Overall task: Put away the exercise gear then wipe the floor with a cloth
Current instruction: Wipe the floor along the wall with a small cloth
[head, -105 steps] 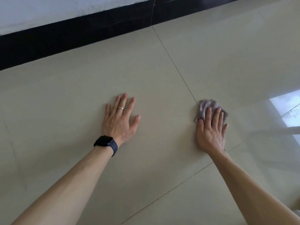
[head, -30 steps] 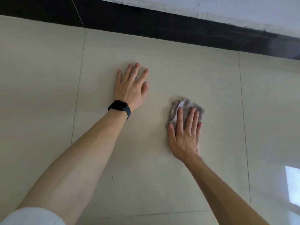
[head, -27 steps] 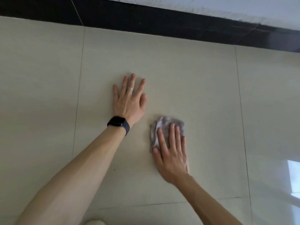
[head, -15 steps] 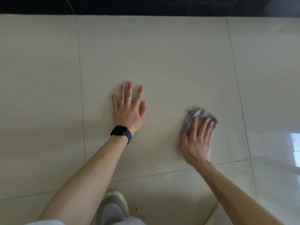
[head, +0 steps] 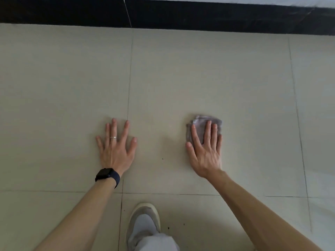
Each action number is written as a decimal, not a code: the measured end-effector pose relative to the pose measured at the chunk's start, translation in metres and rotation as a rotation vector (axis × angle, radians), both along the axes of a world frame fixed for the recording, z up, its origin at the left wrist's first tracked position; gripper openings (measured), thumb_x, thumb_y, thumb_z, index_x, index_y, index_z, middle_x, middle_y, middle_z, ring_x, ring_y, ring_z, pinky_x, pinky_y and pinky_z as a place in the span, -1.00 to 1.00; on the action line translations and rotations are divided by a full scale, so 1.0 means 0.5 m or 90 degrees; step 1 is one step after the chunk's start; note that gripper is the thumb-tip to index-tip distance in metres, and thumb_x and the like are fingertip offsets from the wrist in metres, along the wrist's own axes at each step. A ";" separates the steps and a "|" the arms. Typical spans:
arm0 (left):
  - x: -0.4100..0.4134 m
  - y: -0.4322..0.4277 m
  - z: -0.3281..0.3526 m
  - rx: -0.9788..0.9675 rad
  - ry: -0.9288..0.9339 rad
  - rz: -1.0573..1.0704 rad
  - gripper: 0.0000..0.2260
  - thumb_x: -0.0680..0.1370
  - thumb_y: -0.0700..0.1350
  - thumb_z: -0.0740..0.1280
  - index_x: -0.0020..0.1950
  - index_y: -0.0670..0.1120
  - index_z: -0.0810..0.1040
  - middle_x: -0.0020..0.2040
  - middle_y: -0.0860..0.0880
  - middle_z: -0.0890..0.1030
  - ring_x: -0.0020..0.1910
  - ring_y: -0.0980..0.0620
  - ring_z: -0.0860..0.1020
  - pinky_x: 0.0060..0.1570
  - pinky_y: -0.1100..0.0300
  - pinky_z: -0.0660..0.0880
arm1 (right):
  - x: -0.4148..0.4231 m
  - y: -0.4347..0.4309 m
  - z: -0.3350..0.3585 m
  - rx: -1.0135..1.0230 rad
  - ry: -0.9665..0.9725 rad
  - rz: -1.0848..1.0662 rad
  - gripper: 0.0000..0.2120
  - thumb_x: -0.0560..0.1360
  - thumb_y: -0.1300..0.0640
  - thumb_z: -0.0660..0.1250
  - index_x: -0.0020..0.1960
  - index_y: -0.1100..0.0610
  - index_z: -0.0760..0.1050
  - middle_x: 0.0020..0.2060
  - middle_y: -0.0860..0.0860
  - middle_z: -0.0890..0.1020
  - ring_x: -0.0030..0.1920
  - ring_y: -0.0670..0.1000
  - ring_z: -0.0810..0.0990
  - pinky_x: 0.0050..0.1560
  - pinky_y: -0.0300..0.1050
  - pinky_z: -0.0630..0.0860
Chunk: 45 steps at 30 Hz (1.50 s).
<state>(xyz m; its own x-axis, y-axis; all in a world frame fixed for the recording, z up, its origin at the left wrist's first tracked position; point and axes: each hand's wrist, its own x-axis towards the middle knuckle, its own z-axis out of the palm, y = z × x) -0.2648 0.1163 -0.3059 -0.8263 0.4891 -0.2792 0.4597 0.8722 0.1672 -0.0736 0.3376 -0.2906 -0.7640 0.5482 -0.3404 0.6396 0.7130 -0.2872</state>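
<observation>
A small folded grey cloth (head: 199, 125) lies on the beige tiled floor (head: 181, 78), right of centre. My right hand (head: 205, 150) lies flat on the cloth with fingers spread, pressing it down; the cloth's near part is hidden under the palm. My left hand (head: 116, 147), with a ring and a black watch on the wrist, rests flat on the bare tile to the left, fingers apart, holding nothing. No exercise gear is in view.
A black skirting band (head: 181, 15) runs along the wall at the top. My shoe (head: 145, 221) and a pale trouser leg stand on the tile between my forearms. A few dark specks dot the floor near the shoe.
My right hand has slid the cloth left and right over the tile, ending to the right. The view has tilted down, so my shoe shows more and both hands sit closer to me.
</observation>
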 end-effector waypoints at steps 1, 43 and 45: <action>0.008 -0.025 0.001 -0.017 -0.012 0.011 -0.44 0.60 0.29 -0.08 0.60 0.23 -0.05 0.64 0.03 -0.15 0.61 -0.06 -0.09 0.49 -0.32 -0.10 | -0.001 -0.045 0.004 -0.008 0.013 0.076 -0.42 0.64 -0.23 -0.19 0.61 -0.17 -0.23 0.59 0.12 -0.29 0.58 0.14 -0.34 0.54 0.18 -0.30; -0.188 0.165 0.074 -0.134 -0.185 0.080 -0.20 0.44 0.53 0.05 0.45 0.41 -0.43 0.49 0.08 -0.54 0.52 -0.12 -0.45 0.47 -0.35 -0.10 | -0.665 0.307 -0.023 0.055 -0.044 0.112 -0.41 0.64 -0.20 -0.23 0.61 -0.08 -0.28 0.58 0.11 -0.32 0.57 0.13 -0.35 0.53 0.14 -0.36; -0.186 0.172 0.068 -0.137 -0.179 0.089 -0.17 0.41 0.56 0.06 0.44 0.42 -0.43 0.50 0.07 -0.53 0.53 -0.12 -0.44 0.46 -0.36 -0.08 | -0.664 0.311 -0.028 0.065 -0.035 0.119 -0.41 0.64 -0.20 -0.24 0.61 -0.08 -0.28 0.58 0.12 -0.31 0.57 0.14 -0.35 0.54 0.16 -0.34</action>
<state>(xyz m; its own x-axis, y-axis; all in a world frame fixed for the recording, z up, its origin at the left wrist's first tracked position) -0.3577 0.2021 -0.2718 -0.7575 0.2832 -0.5882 0.2967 0.9519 0.0761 -0.4058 0.4929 -0.3045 -0.8375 0.4324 -0.3342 0.5060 0.8445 -0.1752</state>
